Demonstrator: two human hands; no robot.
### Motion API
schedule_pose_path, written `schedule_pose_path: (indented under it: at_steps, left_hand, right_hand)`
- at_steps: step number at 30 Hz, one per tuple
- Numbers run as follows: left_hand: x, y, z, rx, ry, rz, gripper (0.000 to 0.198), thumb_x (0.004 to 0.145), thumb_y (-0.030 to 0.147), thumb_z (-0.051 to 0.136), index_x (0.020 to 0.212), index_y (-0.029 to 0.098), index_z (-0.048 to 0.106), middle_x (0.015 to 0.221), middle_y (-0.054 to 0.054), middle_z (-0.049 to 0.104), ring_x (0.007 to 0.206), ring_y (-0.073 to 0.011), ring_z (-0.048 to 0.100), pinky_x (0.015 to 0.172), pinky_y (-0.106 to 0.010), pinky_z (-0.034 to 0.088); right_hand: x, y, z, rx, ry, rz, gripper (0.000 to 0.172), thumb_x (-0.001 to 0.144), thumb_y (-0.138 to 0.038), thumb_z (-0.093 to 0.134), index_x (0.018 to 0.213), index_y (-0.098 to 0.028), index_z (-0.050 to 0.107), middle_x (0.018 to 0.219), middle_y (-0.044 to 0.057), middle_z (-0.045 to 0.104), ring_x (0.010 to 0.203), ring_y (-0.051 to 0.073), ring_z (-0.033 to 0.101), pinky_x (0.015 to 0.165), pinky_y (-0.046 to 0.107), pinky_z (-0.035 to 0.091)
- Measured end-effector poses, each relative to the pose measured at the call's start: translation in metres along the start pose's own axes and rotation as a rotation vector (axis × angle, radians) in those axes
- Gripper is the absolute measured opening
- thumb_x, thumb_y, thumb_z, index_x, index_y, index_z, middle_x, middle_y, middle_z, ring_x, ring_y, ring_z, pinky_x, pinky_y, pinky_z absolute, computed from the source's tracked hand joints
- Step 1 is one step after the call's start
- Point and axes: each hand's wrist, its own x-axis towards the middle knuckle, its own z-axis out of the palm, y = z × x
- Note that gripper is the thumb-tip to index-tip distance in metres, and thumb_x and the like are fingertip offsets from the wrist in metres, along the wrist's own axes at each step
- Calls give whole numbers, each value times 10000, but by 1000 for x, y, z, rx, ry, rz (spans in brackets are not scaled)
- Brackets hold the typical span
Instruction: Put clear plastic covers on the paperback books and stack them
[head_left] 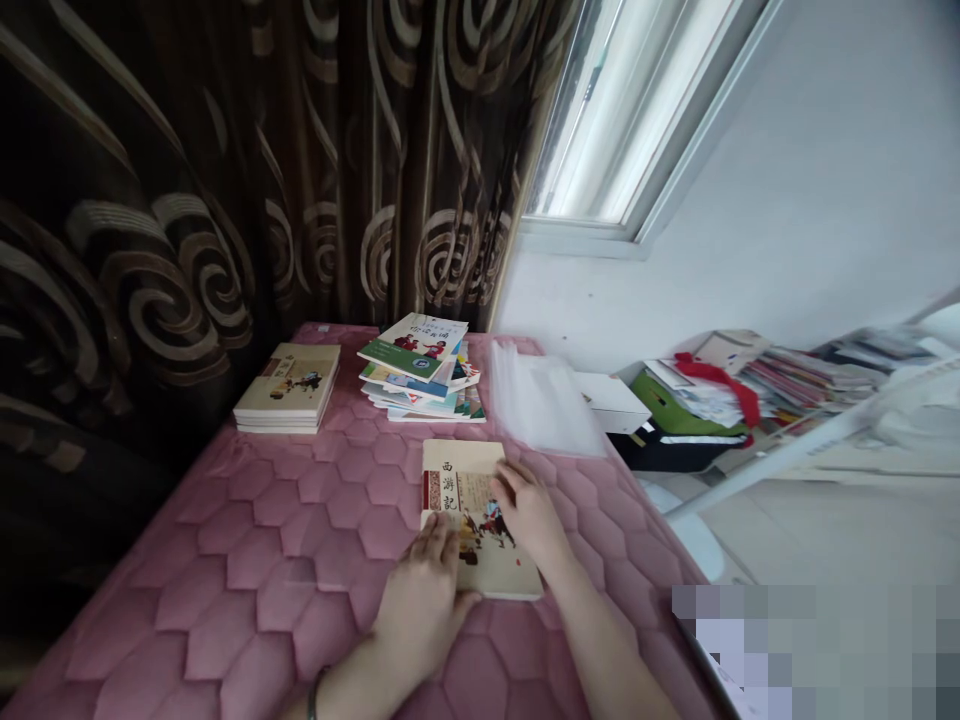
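Note:
A cream paperback book (487,572) with Chinese characters and painted figures on its cover lies flat on a pink quilted surface (315,590). My left hand (426,580) grips its lower left side, fingers over the cover's edge and thumb by the bottom corner. On the opposite side, my right hand (529,510) is closed over the right edge, fingers bent onto the cover; its thumb is hidden. Farther back on the left sits a neat stack of similar cream books (289,385). Beside it stands a looser pile of thin colourful booklets (424,365), unevenly stacked.
Translucent plastic sheets (544,400) lie at the back right, near a white box (611,400). Beyond the right edge are piled books and papers (802,380) with a red strap (720,385). A dark patterned curtain (322,200) hangs behind, by a window (615,110).

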Motion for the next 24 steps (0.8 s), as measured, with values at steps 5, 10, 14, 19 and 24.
schedule_pose_path:
  at_steps: [5, 10, 14, 19, 24]
  left_hand:
    - [-2, 1, -5, -26, -20, 10, 578, 818, 284, 601, 1350, 104, 463, 1465, -183, 391, 1356, -311, 360, 1086, -441, 385]
    - [-3, -1, -5, -70, 4, 34, 518, 842, 280, 576, 1331, 130, 488, 1458, -173, 406, 1354, -311, 364, 1078, -453, 395]
    - [-3, -5, -3, -90, 22, 54, 498, 848, 302, 585, 1318, 161, 499, 1450, -154, 427, 1353, -294, 371, 1082, -440, 397]
    - [-3, -10, 5, -84, 54, 63, 422, 880, 300, 547, 1272, 144, 530, 1412, -176, 470, 1340, -293, 392, 1071, -442, 411]
    - [-4, -12, 16, -16, 90, 105, 413, 883, 220, 542, 1283, 123, 509, 1432, -192, 438, 1344, -310, 376, 1058, -463, 419]
  right_hand:
    - [0, -6, -9, 46, 21, -24, 392, 910, -353, 387, 1073, -170, 693, 1163, 121, 661, 1087, 257, 589, 988, 402, 440]
    - [2, -12, -19, 188, 12, 83, 439, 898, -437, 360, 1068, -205, 691, 1131, 86, 685, 1068, 242, 614, 959, 356, 457]
    - [4, -17, -30, 305, -29, 289, 505, 866, -540, 357, 1053, -221, 701, 1014, 60, 728, 976, 252, 660, 850, 319, 505]
    - [5, -17, -32, 376, -23, 357, 517, 802, -606, 425, 976, -220, 720, 982, 45, 736, 955, 273, 664, 820, 327, 511]
    - [6, -12, -29, 425, -9, 352, 527, 808, -606, 419, 978, -207, 718, 989, 52, 735, 962, 270, 659, 824, 327, 511]
